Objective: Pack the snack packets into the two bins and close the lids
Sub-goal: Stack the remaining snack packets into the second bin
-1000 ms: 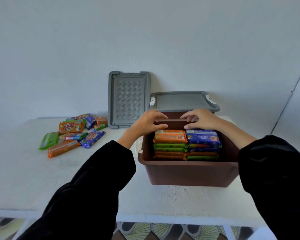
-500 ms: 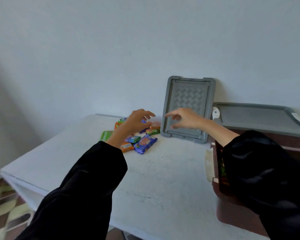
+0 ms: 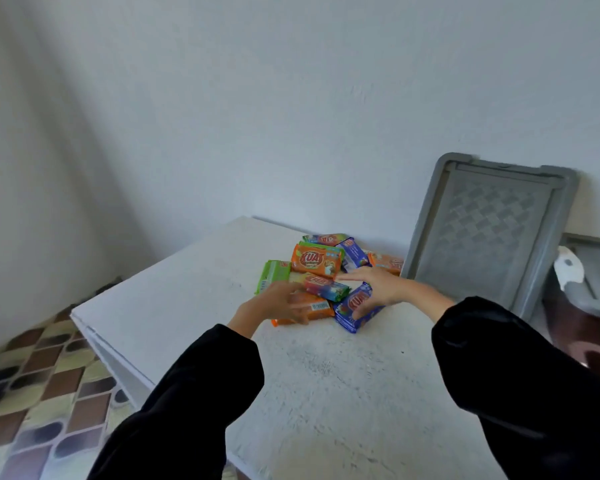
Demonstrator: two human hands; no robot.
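— Where are the packets?

— In a loose pile at the far end of the table, just left of the grey lid that leans on the wall. The bin is at the right edge of view, well apart from them.

— And the hands?

— The left hand has its thumb and fingers curled round the orange packet at the near edge of the pile. The right hand grips the blue packet beside it, forefinger stretched toward a neighbour. Both are slightly blurred.

— How should this pick be done?

— I'd take each packet flat by its long edges, without squeezing the middle. The wrappers look slippery and the contents may break. Lift straight up so the packets lying against them don't get dragged along. Carry both level, ready to stack neatly in the bin.
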